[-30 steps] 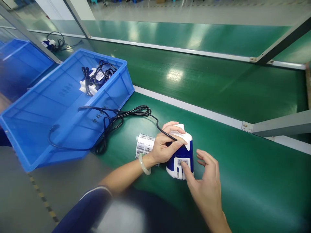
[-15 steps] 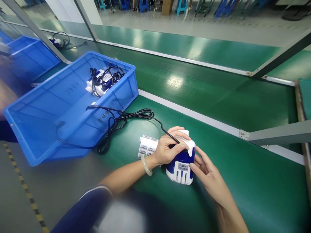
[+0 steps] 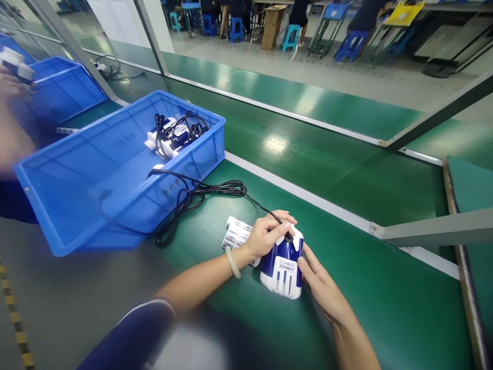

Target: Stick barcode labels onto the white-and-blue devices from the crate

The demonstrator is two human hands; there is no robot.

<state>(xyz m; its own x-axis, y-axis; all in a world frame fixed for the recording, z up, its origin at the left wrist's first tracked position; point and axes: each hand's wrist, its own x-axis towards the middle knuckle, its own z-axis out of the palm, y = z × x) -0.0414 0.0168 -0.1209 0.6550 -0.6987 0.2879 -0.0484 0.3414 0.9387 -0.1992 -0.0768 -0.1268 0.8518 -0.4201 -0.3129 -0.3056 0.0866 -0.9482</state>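
Observation:
A small blue and white device [image 3: 283, 267] with a barcode label on its side stands on the green table mat [image 3: 385, 308]. My left hand [image 3: 265, 236] is wrapped over its top, where a black cord [image 3: 200, 191] leaves it. My right hand [image 3: 321, 288] presses flat against its right side, fingers together. The cord runs left in loops toward the blue crate [image 3: 96, 180]. A roll of barcode labels [image 3: 236, 234] lies just behind my left wrist, which wears a pale bangle.
The blue crate holds another blue and white device with a coiled cord [image 3: 173, 134]. A second blue crate [image 3: 61, 87] stands far left, beside a blurred hand of another person [image 3: 11, 82]. The green conveyor belt [image 3: 327, 154] runs behind. Grey frame bars [image 3: 435, 228] cross at right.
My right hand went from fingertip on the device's label to lying flat against its right side. The device now sits a little lower in view; the camera has tilted up.

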